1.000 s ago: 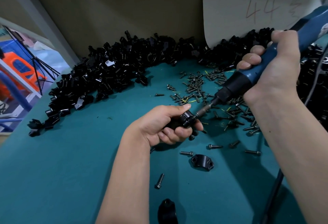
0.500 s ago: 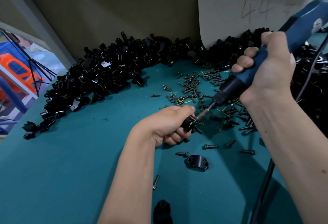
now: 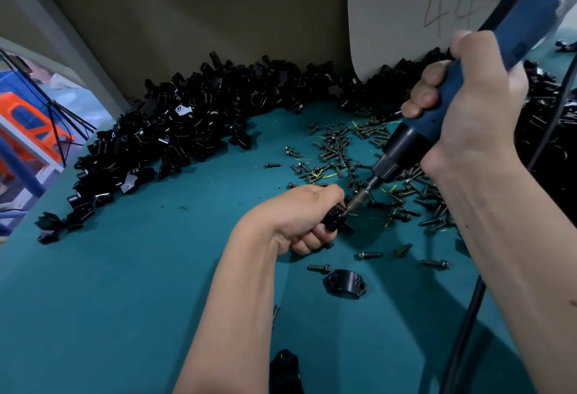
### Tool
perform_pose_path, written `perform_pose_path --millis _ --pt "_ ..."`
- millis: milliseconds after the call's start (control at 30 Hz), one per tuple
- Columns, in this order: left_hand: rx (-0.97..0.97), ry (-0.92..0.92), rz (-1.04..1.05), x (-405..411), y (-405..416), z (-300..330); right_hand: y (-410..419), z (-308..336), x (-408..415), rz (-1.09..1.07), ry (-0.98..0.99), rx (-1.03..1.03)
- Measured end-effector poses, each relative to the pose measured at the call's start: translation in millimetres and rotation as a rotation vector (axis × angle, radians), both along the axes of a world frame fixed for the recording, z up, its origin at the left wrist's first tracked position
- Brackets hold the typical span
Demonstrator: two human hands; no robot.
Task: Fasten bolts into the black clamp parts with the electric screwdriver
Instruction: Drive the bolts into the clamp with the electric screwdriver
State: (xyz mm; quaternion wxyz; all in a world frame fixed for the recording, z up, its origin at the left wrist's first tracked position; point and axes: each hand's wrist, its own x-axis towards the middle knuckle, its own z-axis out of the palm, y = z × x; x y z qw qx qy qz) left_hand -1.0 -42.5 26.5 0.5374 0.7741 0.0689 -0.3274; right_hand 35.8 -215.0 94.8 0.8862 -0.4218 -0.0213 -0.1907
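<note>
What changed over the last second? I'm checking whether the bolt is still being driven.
Little. The left hand still grips the clamp part; the right hand still holds the electric screwdriver, bit on the clamp, now tilted slightly steeper. The loose clamp half and bolts lie unmoved.

A black clamp part (image 3: 333,218) is gripped in the left hand (image 3: 304,217) above the teal desk (image 3: 125,284), the fingers (image 3: 315,239) being curled beneath it. The blue electric screwdriver (image 3: 443,103) is held in the right hand (image 3: 468,106), tilted down to the left, and its bit (image 3: 359,201) is set against the held part. Loose bolts (image 3: 337,150) are scattered beyond the hands, and a few lie nearer, beside a single clamp half (image 3: 346,281). A large pile of black clamp parts (image 3: 187,131) is banked along the far edge. A board marked "44" (image 3: 406,18) is propped at the far right.
</note>
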Motion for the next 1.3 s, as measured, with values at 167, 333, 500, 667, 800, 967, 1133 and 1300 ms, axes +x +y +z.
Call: perform_pose_path --millis 167,333,500,667,800,967,1133,1300 --pt "-0.158 0.005 0.060 -3.6 6.7 3.9 0.0 -3.5 0.2 0.014 0.061 0.117" --pt "-0.155 -0.018 0.068 -4.0 4.6 4.2 -4.0 -11.7 5.6 0.030 0.141 0.185" --pt "-0.135 -0.026 0.061 -3.2 4.0 3.6 -4.7 -15.3 8.4 0.022 0.168 0.191" --pt "-0.121 -0.030 0.055 -2.3 5.0 2.8 -4.5 -17.4 8.1 0.019 0.161 0.203" --pt "-0.109 -0.040 0.059 -2.4 5.0 2.0 -4.2 -18.2 6.2 0.038 0.149 0.216" --pt "0.058 -0.165 0.076 -1.9 0.4 7.2 -8.3 -17.9 7.9 -0.020 0.179 0.207" --pt "0.256 -0.414 0.095 1.5 -4.7 15.9 -10.0 -9.9 7.9 -0.062 0.112 0.181" --pt "0.547 -0.511 0.008 6.9 -16.0 6.2 -0.5 -12.1 2.6 -0.095 0.046 0.033"
